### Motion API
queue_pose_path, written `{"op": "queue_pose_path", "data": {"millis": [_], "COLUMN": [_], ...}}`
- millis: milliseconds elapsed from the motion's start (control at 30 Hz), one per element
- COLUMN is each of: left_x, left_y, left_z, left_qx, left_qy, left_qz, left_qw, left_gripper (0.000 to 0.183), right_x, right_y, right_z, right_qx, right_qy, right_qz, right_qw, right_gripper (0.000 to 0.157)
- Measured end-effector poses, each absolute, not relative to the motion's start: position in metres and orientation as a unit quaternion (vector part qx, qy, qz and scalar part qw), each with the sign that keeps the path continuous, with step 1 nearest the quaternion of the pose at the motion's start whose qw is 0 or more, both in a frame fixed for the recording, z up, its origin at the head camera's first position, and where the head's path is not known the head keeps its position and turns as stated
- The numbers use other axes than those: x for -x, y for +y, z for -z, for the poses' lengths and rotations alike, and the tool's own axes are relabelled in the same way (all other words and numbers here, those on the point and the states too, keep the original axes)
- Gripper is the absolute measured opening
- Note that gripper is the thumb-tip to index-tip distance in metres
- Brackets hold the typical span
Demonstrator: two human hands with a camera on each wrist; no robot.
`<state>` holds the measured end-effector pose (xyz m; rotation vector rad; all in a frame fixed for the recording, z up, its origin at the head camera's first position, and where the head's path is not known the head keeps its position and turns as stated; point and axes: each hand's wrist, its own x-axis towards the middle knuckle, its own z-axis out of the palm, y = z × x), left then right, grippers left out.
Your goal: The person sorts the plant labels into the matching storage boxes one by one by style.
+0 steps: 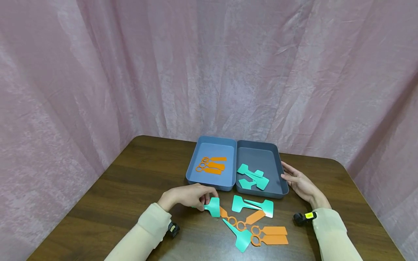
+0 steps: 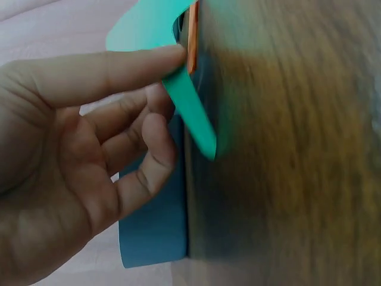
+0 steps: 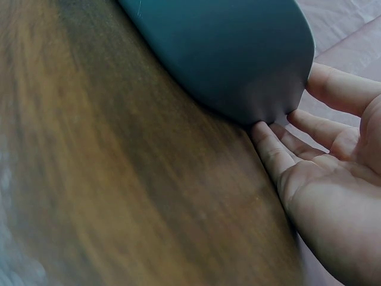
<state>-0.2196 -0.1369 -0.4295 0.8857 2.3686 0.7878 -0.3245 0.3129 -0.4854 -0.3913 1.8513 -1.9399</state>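
Note:
My left hand [image 1: 192, 196] pinches a green T-shaped plant label [image 1: 214, 207] between thumb and fingers, low over the table in front of the blue tray [image 1: 213, 148]. In the left wrist view its pointed stem [image 2: 195, 119] sticks out below the fingers. At the far side, my right hand [image 1: 303, 186] has its fairly straight fingertips against the outer right wall of the dark grey tray [image 1: 259, 154]; the right wrist view shows them at a corner of that tray [image 3: 238, 65]. Several orange ring-ended tags [image 1: 213, 166] lie in the blue tray, and green labels [image 1: 262, 182] in the grey one.
On the table before the trays lie more green labels [image 1: 243, 239] and orange tags [image 1: 274, 239], some overlapping. The two trays stand side by side near the back edge of the brown table [image 1: 147, 170]. A pink curtain [image 1: 209, 72] hangs behind.

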Motion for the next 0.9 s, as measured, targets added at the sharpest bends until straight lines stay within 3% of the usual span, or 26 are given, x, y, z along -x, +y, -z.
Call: {"op": "queue_pose_path", "data": {"millis": [267, 733, 900], "left_x": [0.226, 0.229, 0.231], "left_y": [-0.137, -0.134, -0.13], "left_z": [0.432, 0.43, 0.428], "left_qx": [-0.37, -0.34, -0.329], "left_qy": [0.849, 0.846, 0.849], "left_qz": [-0.294, -0.371, -0.381], "left_qw": [0.235, 0.174, 0.158], "left_gripper": [0.017, 0.014, 0.004], "right_x": [0.324, 0.325, 0.326], "right_y": [0.316, 0.315, 0.313], "right_z": [0.484, 0.486, 0.488], "right_qx": [0.142, 0.139, 0.14], "right_qy": [0.669, 0.672, 0.673], "right_qz": [0.698, 0.696, 0.695], "right_qw": [0.212, 0.213, 0.21], "right_gripper": [0.076, 0.075, 0.075]}}
